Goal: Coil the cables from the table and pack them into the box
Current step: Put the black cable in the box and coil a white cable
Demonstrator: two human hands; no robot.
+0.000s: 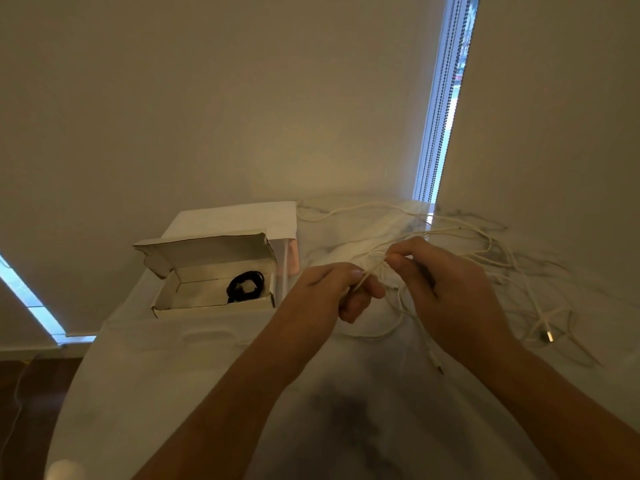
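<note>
A tangle of thin white cables (485, 244) sprawls over the right half of the marble table (207, 368). My left hand (332, 292) grips a few strands of white cable in a curled fist. Just to its right, my right hand (446, 292) pinches the same white cable between thumb and fingers. A loop of it hangs below both hands, ending in a plug (437, 362). At the left stands an open cardboard box (180, 289) with its lid up. A coiled black cable (245, 286) lies inside it.
A metal USB plug (547, 336) lies on the table at the right. Roller blinds cover the windows behind, with bead chains (440, 98) hanging in the gap. The table's curved left edge drops to a dark wooden floor (31, 393).
</note>
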